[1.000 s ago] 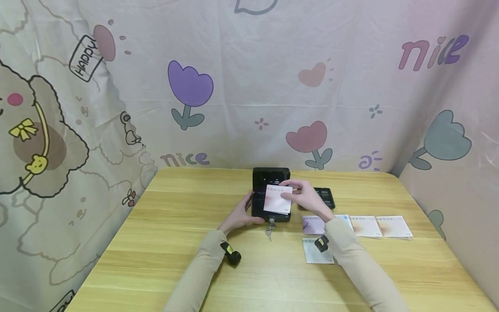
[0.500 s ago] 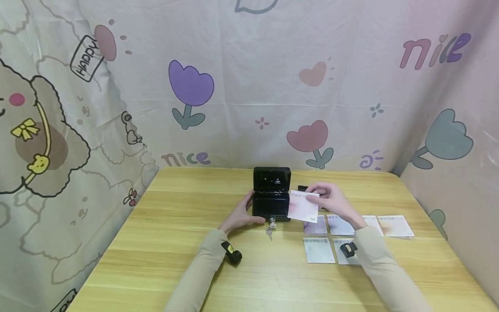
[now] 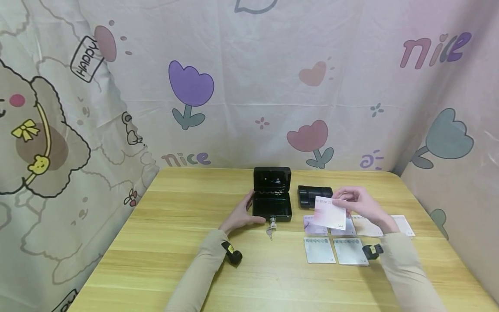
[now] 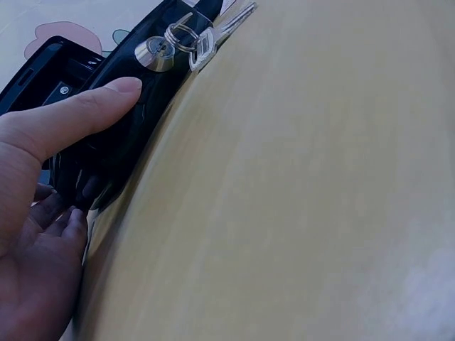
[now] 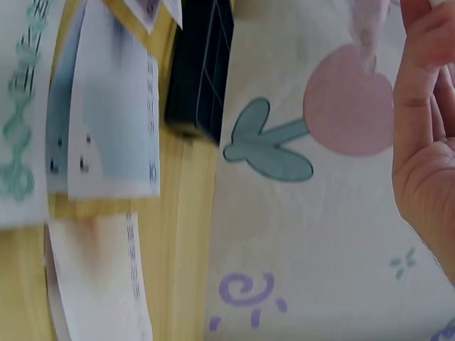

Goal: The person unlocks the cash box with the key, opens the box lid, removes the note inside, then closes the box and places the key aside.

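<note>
A small black metal cash box (image 3: pixel 283 218) stands with its lid (image 3: pixel 271 179) raised and its inside showing. My left hand (image 3: pixel 238 216) grips its near left corner, thumb along the front face and fingers at the side. Just beyond the thumb, keys (image 4: pixel 206 50) hang from the silver lock (image 4: pixel 155 54). Between thumb and fingers my right hand (image 3: pixel 360 203) pinches a pink sheet of notepaper (image 3: pixel 327 214) by its top right corner. The sheet overlaps the purple notepaper (image 3: pixel 310 224) and the blue notepaper (image 3: pixel 347 227) in the head view.
A black compartment tray (image 3: pixel 308 195) sits right of the box. More notepaper lies in rows on the wooden table (image 3: pixel 175 260): a pale green stack (image 3: pixel 319 250), a greyish stack (image 3: pixel 351 251) and cream ones (image 3: pixel 403 225) at the right. A patterned cloth (image 3: pixel 241 86) hangs behind.
My right hand has carried the pink notepaper rightward from over the cash box to above the rows of paper. The left hand has stayed at the box.
</note>
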The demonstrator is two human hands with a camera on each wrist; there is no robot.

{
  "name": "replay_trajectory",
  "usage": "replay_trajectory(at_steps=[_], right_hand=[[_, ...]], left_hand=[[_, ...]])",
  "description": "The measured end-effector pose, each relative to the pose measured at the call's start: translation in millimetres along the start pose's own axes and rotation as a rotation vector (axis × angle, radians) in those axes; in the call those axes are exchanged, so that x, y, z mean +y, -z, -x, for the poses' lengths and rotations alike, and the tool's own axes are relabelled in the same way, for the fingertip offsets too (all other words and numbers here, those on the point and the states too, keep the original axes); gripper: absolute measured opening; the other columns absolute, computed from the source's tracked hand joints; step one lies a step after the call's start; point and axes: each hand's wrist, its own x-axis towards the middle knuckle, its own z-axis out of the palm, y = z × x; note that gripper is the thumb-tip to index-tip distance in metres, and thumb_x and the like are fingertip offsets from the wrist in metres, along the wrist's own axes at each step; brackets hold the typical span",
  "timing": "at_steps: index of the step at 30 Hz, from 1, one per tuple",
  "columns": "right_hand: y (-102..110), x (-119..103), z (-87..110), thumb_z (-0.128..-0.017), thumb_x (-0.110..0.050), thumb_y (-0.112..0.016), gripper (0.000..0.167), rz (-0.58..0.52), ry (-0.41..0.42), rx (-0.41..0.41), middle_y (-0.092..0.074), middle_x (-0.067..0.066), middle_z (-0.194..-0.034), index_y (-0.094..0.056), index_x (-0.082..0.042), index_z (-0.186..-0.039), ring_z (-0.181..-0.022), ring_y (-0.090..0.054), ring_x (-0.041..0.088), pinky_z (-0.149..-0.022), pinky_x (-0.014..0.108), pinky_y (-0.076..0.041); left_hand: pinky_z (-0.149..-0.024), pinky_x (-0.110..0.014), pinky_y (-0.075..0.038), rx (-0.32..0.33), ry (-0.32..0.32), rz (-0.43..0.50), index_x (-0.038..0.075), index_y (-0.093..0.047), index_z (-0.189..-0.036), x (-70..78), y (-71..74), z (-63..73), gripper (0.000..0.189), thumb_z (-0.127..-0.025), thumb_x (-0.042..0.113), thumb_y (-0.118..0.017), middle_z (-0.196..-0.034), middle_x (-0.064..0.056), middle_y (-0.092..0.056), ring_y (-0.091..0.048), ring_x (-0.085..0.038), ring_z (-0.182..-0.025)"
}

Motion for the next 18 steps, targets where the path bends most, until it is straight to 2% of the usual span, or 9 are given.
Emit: replay_trajectory(at_steps=[6, 13, 18], right_hand=[[16.6, 4.7, 14.6, -0.096, -0.005, -0.064, 0.019, 0.005, -0.017, -0.034, -0.075, -0.009, -0.082, -0.061, 0.010, -0.106, -0.062, -0.061, 0.005, -0.049, 0.030, -0.055], [35.5, 10.9, 35.4, -0.096, -0.008, -0.065, 0.011, 0.061, -0.074, -0.003, -0.072, -0.011, -0.084, -0.065, 0.002, -0.102, -0.072, -0.066, 0.006, -0.059, 0.028, -0.057], [48.3, 21.8, 47.0, -0.096, -0.006, -0.064, 0.010, 0.067, -0.099, -0.005, -0.073, -0.012, -0.085, -0.066, 0.002, -0.101, -0.076, -0.068, 0.006, -0.067, 0.024, -0.057]], left_hand=[[-0.129, -0.047, -0.020, 0.003, -0.017, 0.018, 0.004, -0.009, -0.162, -0.8, -0.3, -0.3, 0.120, -0.075, 0.021, -0.090, -0.170, -0.017, -0.010, -0.019, -0.037, -0.156], [-0.129, -0.046, -0.019, 0.013, 0.003, 0.021, 0.006, -0.009, -0.162, -0.5, -1.0, -0.3, 0.119, -0.075, 0.020, -0.089, -0.170, -0.015, -0.010, -0.019, -0.036, -0.156], [-0.129, -0.046, -0.021, 0.013, 0.003, 0.006, 0.006, -0.009, -0.162, 0.5, -1.0, 0.3, 0.119, -0.075, 0.020, -0.089, -0.170, -0.015, -0.011, -0.020, -0.036, -0.156]])
